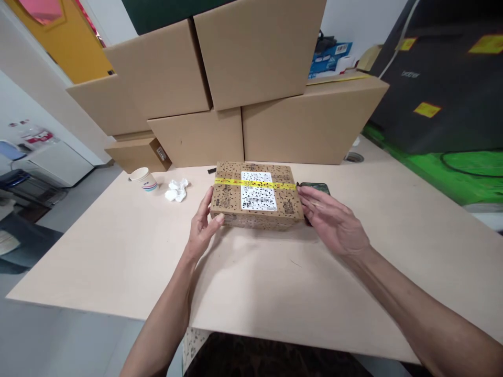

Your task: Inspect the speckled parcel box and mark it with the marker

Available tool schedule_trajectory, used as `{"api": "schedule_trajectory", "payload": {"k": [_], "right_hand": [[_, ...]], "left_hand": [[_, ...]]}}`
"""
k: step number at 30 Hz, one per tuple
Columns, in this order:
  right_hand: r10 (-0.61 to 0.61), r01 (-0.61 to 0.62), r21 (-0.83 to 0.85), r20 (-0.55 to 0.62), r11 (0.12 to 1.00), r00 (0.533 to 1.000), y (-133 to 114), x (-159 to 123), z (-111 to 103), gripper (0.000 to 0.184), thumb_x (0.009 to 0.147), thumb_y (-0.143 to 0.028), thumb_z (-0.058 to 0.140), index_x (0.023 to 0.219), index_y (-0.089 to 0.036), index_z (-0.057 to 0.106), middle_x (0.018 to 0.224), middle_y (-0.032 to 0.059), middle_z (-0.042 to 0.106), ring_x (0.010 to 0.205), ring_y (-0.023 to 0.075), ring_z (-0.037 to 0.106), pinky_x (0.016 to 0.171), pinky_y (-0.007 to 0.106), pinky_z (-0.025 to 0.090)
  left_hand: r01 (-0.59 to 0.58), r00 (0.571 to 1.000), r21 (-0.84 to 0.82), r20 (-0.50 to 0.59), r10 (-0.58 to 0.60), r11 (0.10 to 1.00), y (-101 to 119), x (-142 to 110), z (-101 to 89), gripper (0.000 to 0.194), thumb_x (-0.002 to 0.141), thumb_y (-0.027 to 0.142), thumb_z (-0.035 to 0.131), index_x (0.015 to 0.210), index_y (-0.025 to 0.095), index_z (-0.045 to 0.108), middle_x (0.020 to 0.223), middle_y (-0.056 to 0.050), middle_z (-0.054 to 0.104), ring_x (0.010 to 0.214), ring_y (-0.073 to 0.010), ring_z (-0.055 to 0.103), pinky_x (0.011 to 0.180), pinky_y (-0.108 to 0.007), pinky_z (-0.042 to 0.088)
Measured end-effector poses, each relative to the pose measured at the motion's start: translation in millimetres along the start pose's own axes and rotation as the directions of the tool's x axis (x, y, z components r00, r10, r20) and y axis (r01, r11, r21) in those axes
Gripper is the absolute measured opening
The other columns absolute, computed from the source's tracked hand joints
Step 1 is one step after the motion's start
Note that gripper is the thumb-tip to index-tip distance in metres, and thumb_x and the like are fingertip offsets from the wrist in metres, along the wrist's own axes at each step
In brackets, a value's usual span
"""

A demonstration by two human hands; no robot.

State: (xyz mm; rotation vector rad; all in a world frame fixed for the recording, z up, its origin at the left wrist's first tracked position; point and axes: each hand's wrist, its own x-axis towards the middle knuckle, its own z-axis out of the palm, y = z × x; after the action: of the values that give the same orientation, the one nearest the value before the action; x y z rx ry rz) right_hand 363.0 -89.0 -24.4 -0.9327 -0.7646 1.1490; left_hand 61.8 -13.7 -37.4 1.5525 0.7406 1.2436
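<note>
A speckled brown cardboard box (231, 198) lies flat on the table in front of me. Yellow tape (229, 181) runs across its top and over a white label (259, 201). My left hand (203, 224) grips the left side, thumb on the front left corner and fingers along the side. At the right edge is my right hand (334, 220), its fingers pressed together near the tape's end. A small dark bit shows by those fingertips; what they hold, if anything, is unclear. Partly behind this hand lies a dark phone-like object (320, 186).
Large cardboard boxes (257, 52) are stacked along the back of the table (251, 293). A paper cup (144, 179) and crumpled white tissue (176, 190) lie to the left. A dark Brother-branded machine (432, 78) stands at the right on green material.
</note>
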Motion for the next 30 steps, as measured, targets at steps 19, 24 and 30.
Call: {"api": "schedule_trajectory", "payload": {"k": [19,24,30], "right_hand": [[0.024,-0.024,-0.038,-0.015,0.999,1.000,-4.1,-3.7,2.4,0.037,0.079,-0.043,0.075,0.113,-0.029,0.076,0.129,0.0075,0.075,0.131,0.0335,0.062,0.106,0.056,0.051],[-0.087,0.084,-0.071,-0.045,0.994,0.995,-9.6,-0.6,-6.6,0.025,0.084,-0.039,0.072,0.107,-0.032,0.077,0.129,0.0036,0.074,0.133,0.0329,0.061,0.111,0.057,0.049],[-0.049,0.048,-0.045,-0.020,0.998,0.999,-4.1,4.2,-5.6,0.016,0.089,-0.040,0.066,0.098,-0.033,0.077,0.130,0.0006,0.073,0.135,0.0320,0.058,0.113,0.057,0.050]], "left_hand": [[0.087,0.996,-0.109,-0.027,-0.090,0.990,-5.7,3.9,5.8,0.066,0.090,0.052,0.071,0.149,0.028,0.053,0.156,-0.009,0.054,0.152,-0.0300,0.040,0.125,-0.046,0.035],[0.059,0.996,-0.093,0.076,-0.052,0.994,-3.3,2.3,9.5,0.066,0.089,0.052,0.071,0.148,0.025,0.057,0.150,-0.013,0.060,0.142,-0.0366,0.052,0.118,-0.056,0.042],[-0.091,0.994,0.075,0.071,0.086,0.993,-1.9,-4.5,7.8,0.073,0.085,0.048,0.077,0.152,0.037,0.051,0.165,-0.004,0.044,0.157,-0.0340,0.031,0.130,-0.059,0.021]]}}
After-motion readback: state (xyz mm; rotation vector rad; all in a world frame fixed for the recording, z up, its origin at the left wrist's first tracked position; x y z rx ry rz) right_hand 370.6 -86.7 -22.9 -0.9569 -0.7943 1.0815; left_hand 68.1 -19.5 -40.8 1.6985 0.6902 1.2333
